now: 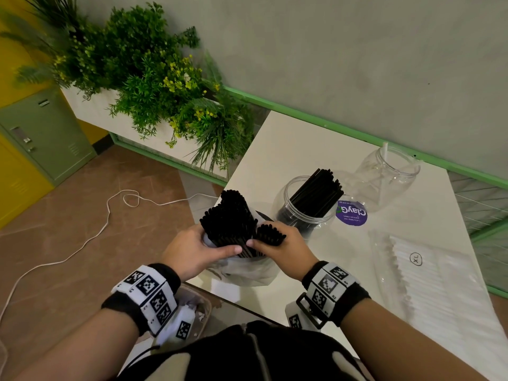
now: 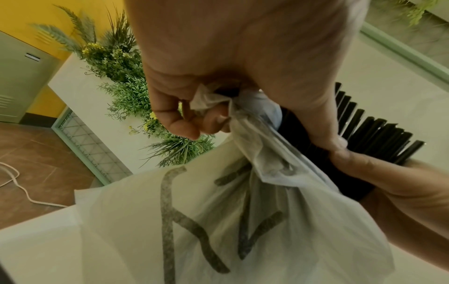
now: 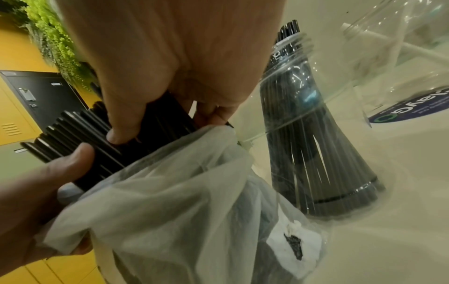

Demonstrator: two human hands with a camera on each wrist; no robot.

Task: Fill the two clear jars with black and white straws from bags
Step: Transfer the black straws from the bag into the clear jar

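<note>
Over the table's near-left corner, my left hand (image 1: 198,250) grips a thin white plastic bag (image 1: 247,270) and the big bundle of black straws (image 1: 229,220) standing out of it. In the left wrist view the left hand's fingers (image 2: 184,124) clutch crumpled bag film (image 2: 243,221). My right hand (image 1: 277,247) pinches a smaller bunch of black straws (image 1: 270,233) split off beside the bundle; its thumb (image 3: 121,134) presses on the black straws (image 3: 80,134). Just behind stands a clear jar (image 1: 305,204) holding black straws. A second clear jar (image 1: 384,174) holds one white straw.
A clear bag of white straws (image 1: 428,270) lies on the white table (image 1: 288,149) at the right. A purple sticker (image 1: 351,213) sits between the jars. A planter of greenery (image 1: 154,86) stands to the left, and a white cable (image 1: 82,243) runs across the floor.
</note>
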